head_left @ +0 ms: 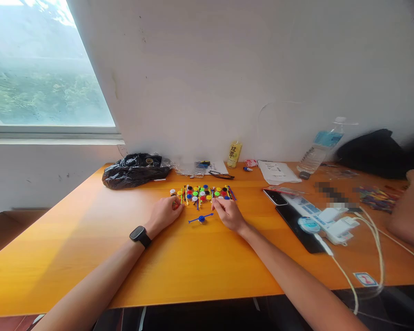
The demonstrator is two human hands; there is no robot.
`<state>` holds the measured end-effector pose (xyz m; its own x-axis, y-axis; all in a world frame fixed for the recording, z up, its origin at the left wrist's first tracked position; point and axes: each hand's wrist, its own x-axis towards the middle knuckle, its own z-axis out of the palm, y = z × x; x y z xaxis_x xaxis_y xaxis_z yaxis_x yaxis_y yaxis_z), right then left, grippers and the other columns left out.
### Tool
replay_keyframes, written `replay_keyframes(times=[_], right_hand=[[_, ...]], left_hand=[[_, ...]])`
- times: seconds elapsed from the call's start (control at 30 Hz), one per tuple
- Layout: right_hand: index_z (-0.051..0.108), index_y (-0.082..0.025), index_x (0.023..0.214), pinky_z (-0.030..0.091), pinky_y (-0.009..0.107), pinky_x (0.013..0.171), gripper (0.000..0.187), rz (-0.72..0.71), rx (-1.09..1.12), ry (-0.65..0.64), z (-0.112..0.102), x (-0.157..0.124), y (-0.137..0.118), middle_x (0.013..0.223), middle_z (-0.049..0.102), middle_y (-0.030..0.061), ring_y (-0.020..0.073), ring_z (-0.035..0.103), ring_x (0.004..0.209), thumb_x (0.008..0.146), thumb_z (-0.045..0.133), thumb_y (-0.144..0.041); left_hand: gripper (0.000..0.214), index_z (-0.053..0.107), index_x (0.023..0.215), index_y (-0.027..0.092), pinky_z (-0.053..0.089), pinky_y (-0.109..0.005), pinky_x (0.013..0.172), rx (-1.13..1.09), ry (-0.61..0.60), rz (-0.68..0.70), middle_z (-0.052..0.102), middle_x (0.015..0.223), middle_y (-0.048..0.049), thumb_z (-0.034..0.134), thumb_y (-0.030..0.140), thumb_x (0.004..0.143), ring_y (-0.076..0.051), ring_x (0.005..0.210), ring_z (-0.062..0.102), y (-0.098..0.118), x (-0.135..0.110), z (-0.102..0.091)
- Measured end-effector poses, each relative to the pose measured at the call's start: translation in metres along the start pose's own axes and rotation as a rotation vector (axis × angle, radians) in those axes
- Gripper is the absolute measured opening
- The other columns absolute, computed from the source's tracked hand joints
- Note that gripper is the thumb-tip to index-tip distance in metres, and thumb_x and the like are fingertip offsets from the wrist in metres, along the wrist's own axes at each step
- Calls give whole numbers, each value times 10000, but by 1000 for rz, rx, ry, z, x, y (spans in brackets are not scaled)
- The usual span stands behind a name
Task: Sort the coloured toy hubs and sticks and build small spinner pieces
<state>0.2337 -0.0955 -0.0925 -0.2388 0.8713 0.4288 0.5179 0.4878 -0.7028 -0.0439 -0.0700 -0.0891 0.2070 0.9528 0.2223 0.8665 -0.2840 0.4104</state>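
Note:
Colourful plastic discs (202, 197) and thin plastic sticks (231, 192) in blue, yellow, green, red, black and white lie in a cluster on the table. In front of them, between my hands, a blue disc (202, 219) lies apart with a blue arrow-tipped stick (195, 221) across it. My left hand (165, 214), below a black watch, rests at the cluster's left end with its fingers curled; bits of colour show by the fingertips. At the cluster's near right side, my right hand (229, 213) has thumb and forefinger pinched together. What either hand grips is too small to make out.
A black plastic bag (134, 171) lies at the back left. Along the wall are glasses (221, 175), a yellow drink carton (234, 154), papers (278, 173) and a water bottle (320, 146). A phone (275, 197), power strip (310, 209) and cables lie right, near another person's arm (410, 211).

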Motion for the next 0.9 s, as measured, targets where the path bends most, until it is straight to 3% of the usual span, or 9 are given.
replay_keyframes(times=[0.27, 0.5, 0.6, 0.67, 0.77, 0.9], right_hand=[[628, -210, 725, 316, 294, 582, 518, -8, -11, -24, 0, -1, -1, 577, 531, -7, 153, 502, 550, 1090, 427, -518], [612, -213, 703, 314, 294, 580, 519, -18, -40, -37, 0, -1, -1, 564, 513, -13, 149, 485, 547, 1090, 424, -503], [600, -217, 708, 311, 302, 573, 492, -16, -67, -30, 0, 0, -2, 565, 485, -21, 148, 455, 543, 1081, 445, -499], [623, -223, 780, 345, 299, 583, 417, -7, -66, 0, 1, 0, -2, 615, 534, -16, 153, 479, 569, 1063, 484, -495], [661, -235, 1067, 457, 302, 671, 264, 4, 5, 59, 0, 1, -5, 772, 634, 11, 179, 577, 679, 1021, 573, -481], [540, -254, 1403, 546, 346, 801, 481, 13, 197, 56, -1, 1, -12, 997, 670, 62, 207, 652, 832, 988, 639, -474]], left_hand=[[227, 738, 917, 236, 381, -290, 633, 6, 19, -76, 769, 842, -51, 596, 406, 969, -225, 724, 691, -3, 2, 2], [248, 725, 955, 253, 362, -284, 619, 15, 126, -137, 769, 836, -38, 577, 449, 988, -225, 717, 693, -4, 2, 2], [260, 696, 959, 250, 370, -279, 616, -51, 185, -91, 744, 778, -20, 559, 467, 1005, -213, 693, 680, -6, 2, 4], [273, 672, 977, 245, 396, -271, 630, -143, 219, -19, 732, 768, -11, 536, 476, 1024, -198, 693, 674, -5, 0, 7], [277, 656, 1014, 236, 437, -261, 664, -250, 229, 114, 723, 810, -17, 512, 471, 1046, -176, 707, 654, 2, -6, 9], [264, 653, 988, 231, 468, -266, 696, -277, 119, 274, 715, 843, -29, 513, 444, 1057, -169, 723, 630, 21, -20, 8]])
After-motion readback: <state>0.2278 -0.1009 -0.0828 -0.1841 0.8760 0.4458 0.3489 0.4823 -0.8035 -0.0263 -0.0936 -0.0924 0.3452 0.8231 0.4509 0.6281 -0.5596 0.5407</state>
